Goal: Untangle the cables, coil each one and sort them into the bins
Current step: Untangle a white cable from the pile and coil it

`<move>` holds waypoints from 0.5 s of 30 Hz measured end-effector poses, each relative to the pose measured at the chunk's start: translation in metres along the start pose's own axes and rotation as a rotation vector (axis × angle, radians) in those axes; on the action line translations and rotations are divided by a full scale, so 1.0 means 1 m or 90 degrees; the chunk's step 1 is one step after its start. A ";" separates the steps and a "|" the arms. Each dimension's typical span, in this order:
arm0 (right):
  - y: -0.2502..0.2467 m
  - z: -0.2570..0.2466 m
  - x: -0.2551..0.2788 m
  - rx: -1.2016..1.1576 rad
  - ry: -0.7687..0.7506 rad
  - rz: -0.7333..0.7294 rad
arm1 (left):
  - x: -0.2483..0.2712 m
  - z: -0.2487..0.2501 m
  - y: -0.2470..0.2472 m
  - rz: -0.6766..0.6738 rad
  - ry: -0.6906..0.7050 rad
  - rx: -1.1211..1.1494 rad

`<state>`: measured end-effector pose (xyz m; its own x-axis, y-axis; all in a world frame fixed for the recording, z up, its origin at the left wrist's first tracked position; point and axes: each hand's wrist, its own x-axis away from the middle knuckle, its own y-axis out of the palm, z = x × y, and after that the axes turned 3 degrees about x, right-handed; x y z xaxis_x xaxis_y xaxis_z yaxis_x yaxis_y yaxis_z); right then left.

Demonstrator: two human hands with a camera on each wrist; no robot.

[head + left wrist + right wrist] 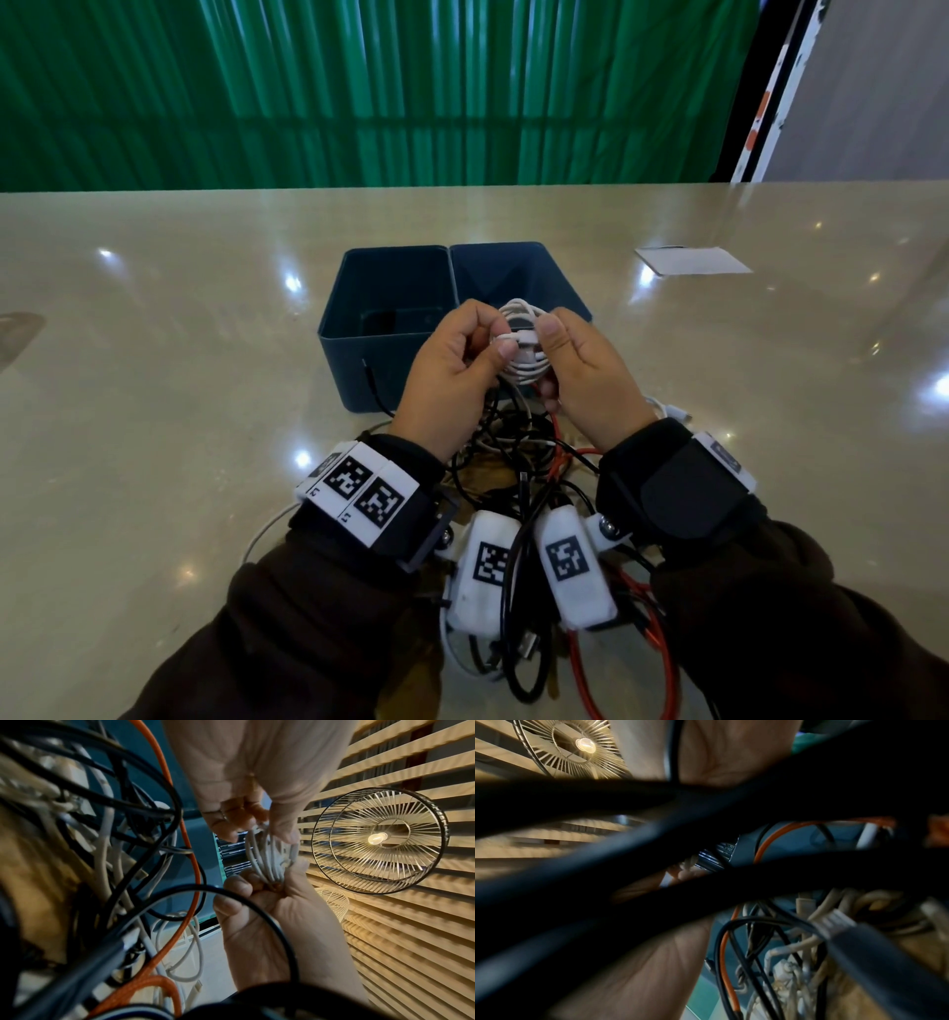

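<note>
Finishing a coil, the left hand [452,365] and right hand [580,370] are pinching a smooth white round-wound cable [521,342] above the two dark blue plastic bins [359,360]. Next probably comes dropping it in; the limp black, white and orange tangle [518,462] is waiting nearer.

Dark brown sleeves [287,632]; black wrist straps [683,493]; white camera pods [482,575], square black-white markers [362,485].

Both hands, left [452,370] and right [585,375], are raised together, fingers curled, thumbs pinching inward.
</note>
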<state>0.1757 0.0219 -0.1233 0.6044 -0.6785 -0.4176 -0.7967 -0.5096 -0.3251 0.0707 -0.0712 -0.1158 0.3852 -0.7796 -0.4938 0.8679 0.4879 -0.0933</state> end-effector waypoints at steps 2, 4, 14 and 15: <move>-0.001 -0.003 0.001 -0.057 0.026 -0.019 | -0.001 -0.002 0.000 0.010 -0.005 0.090; -0.001 -0.006 0.002 -0.079 0.024 -0.030 | -0.001 -0.004 0.000 0.013 -0.015 0.181; -0.001 -0.001 0.000 0.062 -0.052 -0.009 | -0.002 -0.001 0.002 0.000 -0.114 0.323; -0.001 -0.002 0.000 0.021 -0.037 -0.027 | -0.002 -0.001 0.002 0.002 -0.127 0.333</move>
<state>0.1762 0.0210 -0.1210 0.6381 -0.6239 -0.4511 -0.7699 -0.5196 -0.3705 0.0708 -0.0684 -0.1163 0.3963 -0.8625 -0.3147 0.8866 0.2705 0.3752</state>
